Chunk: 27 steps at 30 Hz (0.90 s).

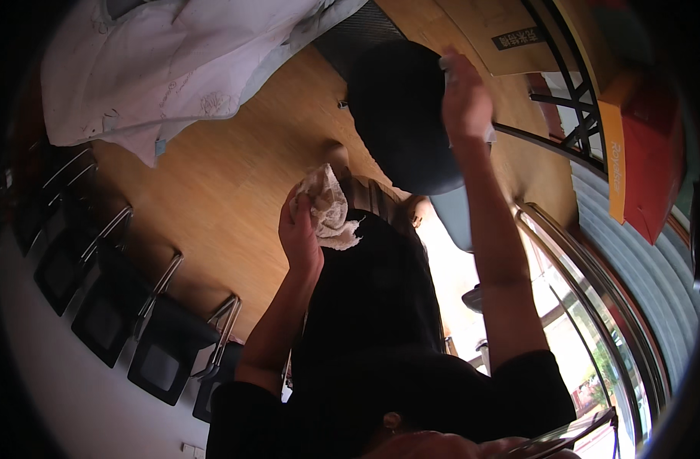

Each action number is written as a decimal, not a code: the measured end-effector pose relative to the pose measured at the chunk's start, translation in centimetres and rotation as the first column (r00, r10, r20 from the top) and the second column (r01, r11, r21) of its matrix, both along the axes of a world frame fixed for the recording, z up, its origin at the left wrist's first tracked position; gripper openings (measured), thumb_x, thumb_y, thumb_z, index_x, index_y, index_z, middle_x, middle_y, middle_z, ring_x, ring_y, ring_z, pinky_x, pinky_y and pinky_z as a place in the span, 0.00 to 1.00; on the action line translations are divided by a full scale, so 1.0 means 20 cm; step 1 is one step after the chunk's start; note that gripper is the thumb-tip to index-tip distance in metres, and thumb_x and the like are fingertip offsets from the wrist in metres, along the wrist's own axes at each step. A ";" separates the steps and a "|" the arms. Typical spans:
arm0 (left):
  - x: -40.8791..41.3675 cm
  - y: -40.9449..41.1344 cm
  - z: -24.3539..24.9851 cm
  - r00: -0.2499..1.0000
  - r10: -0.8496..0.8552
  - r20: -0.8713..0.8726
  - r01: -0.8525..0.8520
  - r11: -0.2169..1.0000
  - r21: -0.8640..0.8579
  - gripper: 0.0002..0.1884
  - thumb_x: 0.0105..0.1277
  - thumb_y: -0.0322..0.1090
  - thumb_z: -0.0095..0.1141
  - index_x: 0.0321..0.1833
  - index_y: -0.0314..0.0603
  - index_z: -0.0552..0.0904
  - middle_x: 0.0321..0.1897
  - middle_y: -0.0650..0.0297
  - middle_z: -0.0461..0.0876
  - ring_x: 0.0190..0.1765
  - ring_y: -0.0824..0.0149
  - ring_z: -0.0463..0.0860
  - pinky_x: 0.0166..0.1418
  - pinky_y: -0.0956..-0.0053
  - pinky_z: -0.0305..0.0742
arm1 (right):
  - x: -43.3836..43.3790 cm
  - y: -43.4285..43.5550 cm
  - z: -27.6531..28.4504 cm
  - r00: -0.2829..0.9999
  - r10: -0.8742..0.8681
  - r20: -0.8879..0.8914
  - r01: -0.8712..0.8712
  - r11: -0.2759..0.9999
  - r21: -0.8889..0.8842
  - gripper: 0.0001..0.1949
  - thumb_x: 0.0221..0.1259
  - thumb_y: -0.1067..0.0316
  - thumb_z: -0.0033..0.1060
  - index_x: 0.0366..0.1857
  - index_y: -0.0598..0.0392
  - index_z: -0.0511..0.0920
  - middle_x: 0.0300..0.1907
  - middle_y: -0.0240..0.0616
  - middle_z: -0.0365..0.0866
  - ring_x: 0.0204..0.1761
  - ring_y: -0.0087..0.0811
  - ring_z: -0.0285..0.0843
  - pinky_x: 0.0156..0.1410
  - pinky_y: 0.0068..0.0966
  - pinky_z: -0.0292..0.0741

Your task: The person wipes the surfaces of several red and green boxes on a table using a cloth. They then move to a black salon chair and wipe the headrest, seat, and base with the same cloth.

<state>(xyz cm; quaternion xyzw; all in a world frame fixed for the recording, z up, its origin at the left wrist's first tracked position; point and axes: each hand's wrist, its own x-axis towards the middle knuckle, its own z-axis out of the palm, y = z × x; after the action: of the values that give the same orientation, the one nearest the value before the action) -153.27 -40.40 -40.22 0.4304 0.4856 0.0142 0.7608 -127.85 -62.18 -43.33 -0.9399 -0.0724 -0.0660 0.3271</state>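
Note:
My left hand [301, 232] grips a crumpled, off-white cloth [327, 206] with a ragged edge, held in front of my black clothing. My right hand [469, 106], blurred, lies along the right edge of a large black rounded seat or chair back [404, 120]. White edges of what looks like a thin cloth or tissue [490, 135] show at both ends of that hand. Most of this white piece is hidden beneath the palm and fingers. Below the black rounded piece, a pale blue-grey panel [454, 215] is partly visible.
Wood-look floor [212, 189] spreads beneath me. A pale printed sheet [155, 74] drapes at upper left. Several black metal-framed chairs [160, 344] line the left wall. To the right stand a black metal rack [582, 109], a red-and-orange box [648, 155], a grey curtain [642, 246] and a bright glazed opening [579, 327].

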 end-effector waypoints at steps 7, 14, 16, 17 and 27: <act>-0.06 0.17 -0.10 0.997 0.065 0.030 -0.063 0.996 -0.060 0.24 0.86 0.39 0.53 0.76 0.29 0.74 0.66 0.55 0.82 0.66 0.63 0.84 0.69 0.67 0.81 | -1.10 0.07 -0.12 0.076 0.552 -0.830 -0.375 0.787 0.489 0.15 0.82 0.61 0.53 0.59 0.59 0.83 0.59 0.40 0.87 0.61 0.31 0.85 0.67 0.29 0.80; -0.12 0.26 -0.10 0.990 0.138 -0.009 -0.138 0.989 -0.051 0.22 0.85 0.38 0.52 0.75 0.31 0.76 0.66 0.55 0.82 0.66 0.64 0.83 0.70 0.69 0.79 | -0.26 0.29 0.15 0.879 0.379 -0.290 -0.292 0.908 0.300 0.14 0.80 0.71 0.55 0.63 0.55 0.83 0.62 0.42 0.86 0.64 0.37 0.83 0.68 0.31 0.78; -0.10 0.24 -0.08 0.988 0.150 -0.032 -0.152 0.986 -0.071 0.22 0.85 0.38 0.52 0.74 0.31 0.76 0.66 0.55 0.82 0.66 0.63 0.83 0.69 0.69 0.79 | 0.19 0.32 0.12 0.940 0.318 0.123 -0.288 0.934 -0.209 0.18 0.71 0.76 0.57 0.62 0.50 0.84 0.56 0.46 0.88 0.60 0.49 0.86 0.62 0.39 0.82; -0.09 0.23 -0.08 0.988 0.150 -0.036 -0.152 0.986 -0.071 0.22 0.85 0.38 0.52 0.74 0.31 0.76 0.66 0.55 0.82 0.66 0.63 0.83 0.69 0.69 0.79 | 0.33 0.34 0.05 0.968 0.250 0.013 -0.242 0.946 -0.216 0.16 0.71 0.75 0.57 0.57 0.49 0.86 0.51 0.45 0.89 0.57 0.50 0.86 0.61 0.39 0.83; -0.05 0.20 -0.04 0.993 0.117 -0.013 -0.117 0.992 -0.038 0.23 0.85 0.38 0.53 0.75 0.30 0.75 0.67 0.54 0.82 0.66 0.62 0.83 0.70 0.69 0.79 | -0.87 0.37 -0.56 0.457 0.654 -0.603 -0.882 0.241 -0.406 0.04 0.54 0.67 0.68 0.26 0.49 0.90 0.29 0.37 0.90 0.37 0.37 0.89 0.37 0.38 0.80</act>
<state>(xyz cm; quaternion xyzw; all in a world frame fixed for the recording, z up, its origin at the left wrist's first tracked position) -154.28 -36.43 -41.08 0.3864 0.5144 0.0470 0.7641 -145.24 -54.76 -54.63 -0.8189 -0.4960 0.2851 -0.0451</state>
